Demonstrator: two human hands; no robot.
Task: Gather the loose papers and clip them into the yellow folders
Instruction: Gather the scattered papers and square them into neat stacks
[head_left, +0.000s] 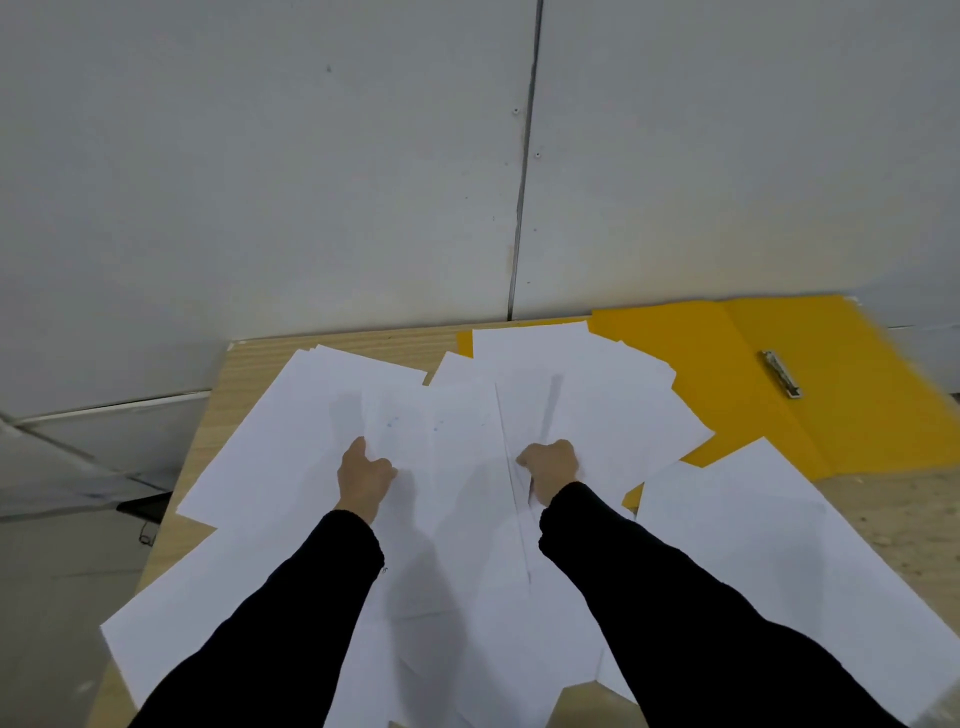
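Both hands, left hand (365, 475) and right hand (551, 466), fingers clenched on held sheets (441, 431) mid-frame; loose papers (753, 525) overhanging desk (332, 345) edge lower left may slide off; yellow folder (857, 405) upper right part-buried.

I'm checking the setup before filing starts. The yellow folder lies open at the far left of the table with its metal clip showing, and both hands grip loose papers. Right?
Not quite: the yellow folder lies open at the far right, not the left, as the head view shows. Its metal clip shows, and the left hand and right hand grip loose papers.

- Left hand (365, 475): fingers curled closed, pinching; black-sleeved forearm runs in from 7 o'clock.
- Right hand (551, 466): fist closed likewise; black-sleeved forearm runs in from 5 o'clock.
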